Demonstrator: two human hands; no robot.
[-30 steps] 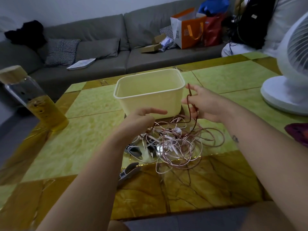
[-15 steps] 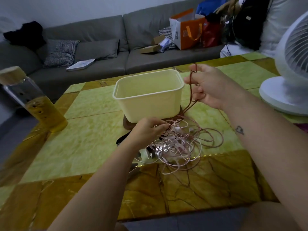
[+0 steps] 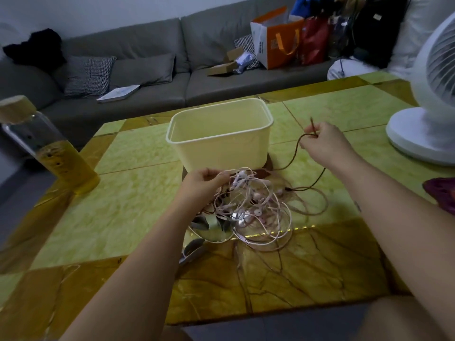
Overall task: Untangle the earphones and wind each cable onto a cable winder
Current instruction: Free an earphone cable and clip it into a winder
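Observation:
A tangle of pink and white earphone cables (image 3: 256, 207) lies on the table just in front of a cream plastic tub (image 3: 219, 139). My left hand (image 3: 204, 183) grips the tangle at its left side, fingers curled into the cables. A dark brown cable (image 3: 295, 153) runs from the tangle up to my right hand (image 3: 322, 143), which pinches its end to the right of the tub. Grey cable winders (image 3: 202, 222) lie partly under the tangle, and another winder (image 3: 192, 249) lies nearer to me.
The green and brown marble table (image 3: 123, 212) carries a glass bottle of yellow liquid (image 3: 44, 148) at the left and a white fan (image 3: 428, 99) at the right. A dark red thing (image 3: 443, 195) lies at the right edge. A grey sofa (image 3: 147, 70) stands behind.
My right hand has dropped from above the tub's rim to the right, drawing the brown cable out sideways. My left hand has shifted onto the tangle's upper left and holds it.

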